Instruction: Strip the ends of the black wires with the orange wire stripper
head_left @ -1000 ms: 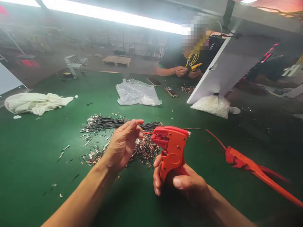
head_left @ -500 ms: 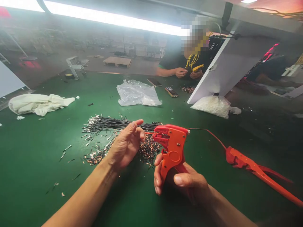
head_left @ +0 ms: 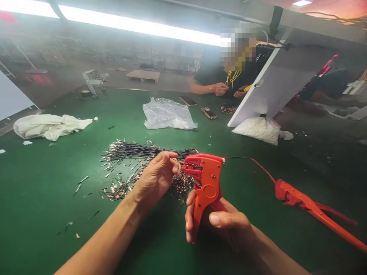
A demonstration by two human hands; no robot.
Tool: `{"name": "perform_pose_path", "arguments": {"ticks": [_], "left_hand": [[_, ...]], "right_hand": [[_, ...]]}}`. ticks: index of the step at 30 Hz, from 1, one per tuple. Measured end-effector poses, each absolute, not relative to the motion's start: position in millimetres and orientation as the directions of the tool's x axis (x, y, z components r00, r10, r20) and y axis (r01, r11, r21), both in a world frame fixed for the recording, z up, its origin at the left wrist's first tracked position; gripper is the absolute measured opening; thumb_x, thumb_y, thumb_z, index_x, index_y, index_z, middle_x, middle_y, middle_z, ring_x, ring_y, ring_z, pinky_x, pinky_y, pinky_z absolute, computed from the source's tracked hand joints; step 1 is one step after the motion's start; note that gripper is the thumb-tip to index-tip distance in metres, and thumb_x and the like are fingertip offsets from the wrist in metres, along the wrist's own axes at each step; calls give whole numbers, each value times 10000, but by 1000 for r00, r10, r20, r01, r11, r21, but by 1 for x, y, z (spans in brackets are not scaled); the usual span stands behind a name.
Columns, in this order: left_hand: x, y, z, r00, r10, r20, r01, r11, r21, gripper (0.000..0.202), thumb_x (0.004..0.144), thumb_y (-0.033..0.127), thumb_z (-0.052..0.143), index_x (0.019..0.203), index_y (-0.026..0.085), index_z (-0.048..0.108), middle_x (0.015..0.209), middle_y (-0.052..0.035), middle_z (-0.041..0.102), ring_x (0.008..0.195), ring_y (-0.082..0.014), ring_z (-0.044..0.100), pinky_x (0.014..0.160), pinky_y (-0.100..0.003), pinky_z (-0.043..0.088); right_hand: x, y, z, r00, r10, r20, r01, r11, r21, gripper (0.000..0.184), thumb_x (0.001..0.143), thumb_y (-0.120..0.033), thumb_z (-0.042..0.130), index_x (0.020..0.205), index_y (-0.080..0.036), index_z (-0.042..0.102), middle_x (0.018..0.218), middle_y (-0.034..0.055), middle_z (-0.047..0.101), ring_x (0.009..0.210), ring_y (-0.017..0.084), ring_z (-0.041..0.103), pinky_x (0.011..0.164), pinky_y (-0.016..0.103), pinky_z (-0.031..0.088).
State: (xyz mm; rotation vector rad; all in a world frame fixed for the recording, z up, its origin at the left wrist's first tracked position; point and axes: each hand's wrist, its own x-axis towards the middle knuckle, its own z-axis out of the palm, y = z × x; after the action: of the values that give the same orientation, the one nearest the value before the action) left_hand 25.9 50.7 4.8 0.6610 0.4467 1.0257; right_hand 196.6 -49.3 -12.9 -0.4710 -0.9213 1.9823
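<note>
My left hand is closed, pinching a thin black wire between thumb and forefinger. The wire runs to the jaws of a red and orange wire stripper. My right hand is wrapped around the stripper's handles and holds it upright. Behind my left hand lies a bundle of black wires with metal terminals at the left ends. Under and beside that hand is a heap of short wire scraps with copper ends; the hand hides part of it.
A second orange-handled tool lies at the right, a thin cord near its head. Behind are a clear plastic bag, phones, a white cloth and a bag of white pieces. A co-worker handles yellow wires across the table.
The stripper has shifted slightly left and down, closer to my left fingers. My left hand has moved slightly right, and the dark wire now shows at the jaws.
</note>
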Motion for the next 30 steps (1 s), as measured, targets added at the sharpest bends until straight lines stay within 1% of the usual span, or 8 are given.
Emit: {"name": "perform_pose_path", "arguments": {"ticks": [3,7,9,16,22,27,30], "left_hand": [[26,50,5,454,890,-44,-622,352,699,254,698,405,830,806,202,725,610,27,611,618,-84,532,689,-218,415],[26,49,4,467,883,-51,-611,364,703,254,694,404,833,782,195,719,617,27,615,591,-75,508,685,-224,409],[26,50,3,468,882,-50,-605,361,709,265,692,415,832,778,193,715,612,24,614,591,-79,505,680,-229,404],[27,51,1,470,882,-47,-573,345,743,295,711,448,809,789,186,699,575,26,592,592,-92,508,680,-234,399],[30,48,1,492,867,-79,-528,370,764,313,707,466,804,765,182,686,690,-11,665,641,-124,554,674,-259,413],[30,47,2,480,875,-56,-551,350,758,314,706,449,812,758,166,687,613,14,606,594,-96,506,656,-237,401],[29,48,1,486,872,-61,-559,364,745,304,707,439,813,767,169,688,613,12,607,594,-96,504,654,-236,397]], "right_hand": [[197,-49,-14,-541,841,17,-553,-340,-761,404,799,-300,655,1156,-127,580,957,135,700,805,250,696,737,389,500],[197,-50,-17,-526,850,30,-559,-319,-765,381,805,-311,677,1124,-124,585,832,80,659,758,223,670,719,368,491],[196,-50,-18,-525,851,28,-551,-314,-773,373,806,-326,683,1101,-117,592,804,70,639,735,213,657,703,359,488],[196,-52,-17,-501,865,-18,-517,-316,-796,300,824,-348,660,989,-99,630,732,69,639,674,213,665,656,349,499],[197,-52,-19,-491,870,-50,-425,-289,-858,302,834,-389,662,916,-99,645,698,74,664,673,227,697,640,332,507],[197,-52,-19,-473,880,-55,-426,-283,-859,301,831,-399,669,910,-111,632,700,68,660,667,217,681,611,319,512],[197,-54,-19,-484,873,-62,-439,-304,-846,301,827,-393,673,924,-112,623,705,65,648,655,209,663,596,319,510]]}}
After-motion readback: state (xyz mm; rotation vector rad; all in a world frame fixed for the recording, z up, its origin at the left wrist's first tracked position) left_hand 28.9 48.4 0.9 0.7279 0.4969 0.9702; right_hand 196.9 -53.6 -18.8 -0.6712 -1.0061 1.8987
